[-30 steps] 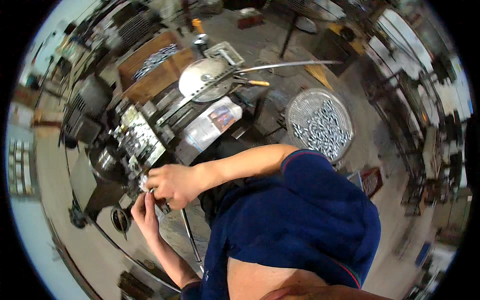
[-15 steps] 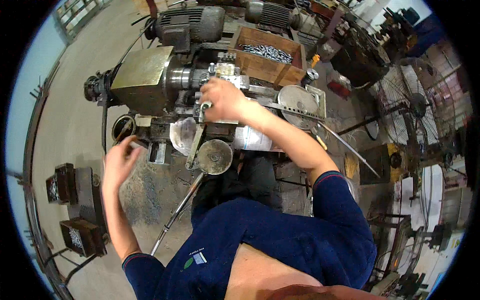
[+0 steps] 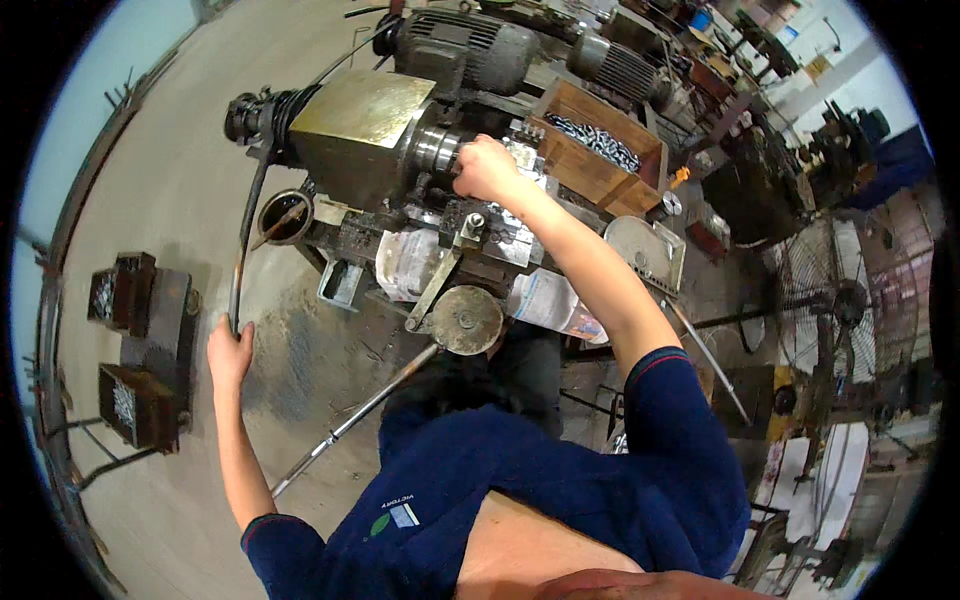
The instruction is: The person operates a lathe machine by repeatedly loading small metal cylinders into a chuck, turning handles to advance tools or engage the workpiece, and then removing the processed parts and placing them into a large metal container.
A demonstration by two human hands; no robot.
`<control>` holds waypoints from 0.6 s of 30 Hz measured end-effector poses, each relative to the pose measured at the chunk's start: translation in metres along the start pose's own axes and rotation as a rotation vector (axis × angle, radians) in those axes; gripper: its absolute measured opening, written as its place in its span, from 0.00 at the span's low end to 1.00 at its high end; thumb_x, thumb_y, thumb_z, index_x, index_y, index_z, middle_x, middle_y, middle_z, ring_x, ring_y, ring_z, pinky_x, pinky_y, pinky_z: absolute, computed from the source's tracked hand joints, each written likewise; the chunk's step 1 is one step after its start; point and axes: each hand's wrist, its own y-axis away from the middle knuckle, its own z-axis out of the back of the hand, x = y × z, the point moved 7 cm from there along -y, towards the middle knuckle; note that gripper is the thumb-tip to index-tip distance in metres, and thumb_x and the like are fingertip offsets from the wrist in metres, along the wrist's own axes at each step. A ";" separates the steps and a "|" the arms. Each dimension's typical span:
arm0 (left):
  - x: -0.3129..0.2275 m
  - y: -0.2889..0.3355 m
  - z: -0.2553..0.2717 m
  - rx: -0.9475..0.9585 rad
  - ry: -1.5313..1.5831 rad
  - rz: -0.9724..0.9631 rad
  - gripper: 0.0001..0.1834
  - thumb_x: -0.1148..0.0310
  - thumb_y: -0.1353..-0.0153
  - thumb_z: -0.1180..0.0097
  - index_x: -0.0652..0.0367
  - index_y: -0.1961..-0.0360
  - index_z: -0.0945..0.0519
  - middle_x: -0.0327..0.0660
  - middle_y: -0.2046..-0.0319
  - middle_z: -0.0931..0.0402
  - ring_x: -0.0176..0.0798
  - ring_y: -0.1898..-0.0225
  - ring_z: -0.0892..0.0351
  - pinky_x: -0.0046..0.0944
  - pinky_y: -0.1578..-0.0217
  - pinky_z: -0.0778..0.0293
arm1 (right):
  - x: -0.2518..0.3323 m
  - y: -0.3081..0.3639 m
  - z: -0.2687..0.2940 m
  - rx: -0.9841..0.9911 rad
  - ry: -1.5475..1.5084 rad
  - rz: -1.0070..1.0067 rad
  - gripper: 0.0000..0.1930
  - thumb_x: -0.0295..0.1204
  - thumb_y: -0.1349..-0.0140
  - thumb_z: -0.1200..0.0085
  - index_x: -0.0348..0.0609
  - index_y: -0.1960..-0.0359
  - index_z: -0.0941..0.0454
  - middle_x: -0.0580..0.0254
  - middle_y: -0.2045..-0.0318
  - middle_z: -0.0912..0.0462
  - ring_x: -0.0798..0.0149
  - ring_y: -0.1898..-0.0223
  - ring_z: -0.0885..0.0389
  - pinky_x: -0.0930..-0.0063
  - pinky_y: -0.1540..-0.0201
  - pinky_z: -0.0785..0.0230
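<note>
A lever (image 3: 241,262) toward twelve o'clock is gripped by the left hand (image 3: 231,352), contents of the right hand (image 3: 486,170) indiscernible, shirt (image 3: 560,440) lettered.

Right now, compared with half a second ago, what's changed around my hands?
Your left hand, open near the round pan before, has moved back and closed around the dark bar. Your right hand has left the top of the lever and moved to the shiny spindle; whether it holds anything is hidden. The wooden box stays beside the machine.
</note>
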 end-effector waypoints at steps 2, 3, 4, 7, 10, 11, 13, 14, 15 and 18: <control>-0.005 -0.001 0.002 0.008 -0.030 0.032 0.22 0.61 0.48 0.42 0.70 0.60 0.28 0.56 0.77 0.25 0.59 0.70 0.24 0.51 0.68 0.29 | -0.001 -0.001 -0.001 0.022 -0.028 -0.027 0.13 0.33 0.65 0.43 0.38 0.76 0.19 0.47 0.71 0.19 0.49 0.62 0.22 0.64 0.58 0.28; -0.001 -0.002 0.001 -0.002 -0.042 0.030 0.22 0.61 0.48 0.42 0.69 0.60 0.28 0.56 0.77 0.24 0.59 0.70 0.24 0.51 0.68 0.29 | 0.004 -0.003 0.002 0.051 -0.036 -0.046 0.14 0.33 0.65 0.43 0.38 0.76 0.19 0.46 0.72 0.19 0.49 0.63 0.22 0.63 0.58 0.27; 0.005 -0.002 -0.003 -0.012 -0.055 0.028 0.21 0.61 0.48 0.42 0.69 0.61 0.28 0.56 0.77 0.24 0.60 0.69 0.24 0.51 0.68 0.29 | 0.009 -0.005 0.007 0.080 -0.044 -0.066 0.14 0.34 0.66 0.43 0.37 0.76 0.19 0.46 0.72 0.19 0.49 0.64 0.21 0.63 0.59 0.27; -0.004 -0.003 0.001 -0.007 -0.089 0.029 0.17 0.62 0.49 0.43 0.65 0.65 0.28 0.55 0.77 0.25 0.60 0.69 0.24 0.51 0.67 0.29 | 0.002 -0.010 0.007 0.074 -0.073 -0.096 0.14 0.34 0.67 0.44 0.38 0.77 0.19 0.45 0.75 0.20 0.49 0.68 0.20 0.63 0.62 0.26; 0.002 -0.006 0.010 -0.085 -0.186 -0.005 0.13 0.65 0.50 0.45 0.64 0.69 0.28 0.54 0.78 0.25 0.57 0.70 0.24 0.51 0.68 0.28 | -0.004 -0.012 0.004 0.011 -0.118 -0.103 0.13 0.34 0.66 0.46 0.40 0.78 0.18 0.45 0.76 0.21 0.47 0.70 0.20 0.64 0.63 0.27; 0.022 -0.015 0.017 -0.090 -0.251 -0.014 0.12 0.67 0.51 0.45 0.64 0.71 0.28 0.54 0.78 0.25 0.56 0.71 0.23 0.50 0.69 0.28 | -0.005 -0.013 0.001 0.039 -0.151 -0.129 0.13 0.33 0.66 0.45 0.38 0.78 0.19 0.44 0.76 0.21 0.47 0.70 0.20 0.63 0.63 0.26; 0.077 -0.040 0.044 -0.114 -0.469 0.074 0.08 0.71 0.55 0.47 0.63 0.74 0.28 0.51 0.79 0.25 0.51 0.73 0.22 0.48 0.71 0.28 | 0.003 -0.012 0.007 0.111 -0.205 -0.163 0.15 0.33 0.67 0.44 0.34 0.78 0.20 0.42 0.75 0.21 0.45 0.70 0.20 0.61 0.63 0.26; 0.081 -0.059 0.057 -0.237 -0.611 -0.144 0.05 0.71 0.53 0.47 0.60 0.75 0.28 0.49 0.79 0.25 0.50 0.75 0.22 0.46 0.73 0.27 | -0.004 -0.015 0.003 -0.030 -0.144 -0.092 0.14 0.33 0.67 0.44 0.33 0.79 0.21 0.40 0.76 0.21 0.44 0.70 0.20 0.60 0.63 0.26; 0.113 -0.082 0.049 -0.203 -0.634 -0.139 0.04 0.72 0.53 0.48 0.59 0.75 0.28 0.47 0.78 0.25 0.50 0.76 0.22 0.46 0.74 0.27 | -0.005 -0.014 0.004 -0.014 -0.211 -0.112 0.14 0.33 0.66 0.44 0.33 0.78 0.21 0.39 0.76 0.22 0.44 0.70 0.20 0.59 0.62 0.27; 0.115 -0.098 0.048 -0.208 -0.659 -0.129 0.05 0.71 0.52 0.47 0.59 0.74 0.27 0.47 0.77 0.24 0.50 0.75 0.22 0.47 0.73 0.26 | -0.009 -0.012 0.004 0.024 -0.141 -0.108 0.14 0.33 0.66 0.45 0.36 0.77 0.20 0.42 0.75 0.21 0.46 0.68 0.20 0.61 0.61 0.27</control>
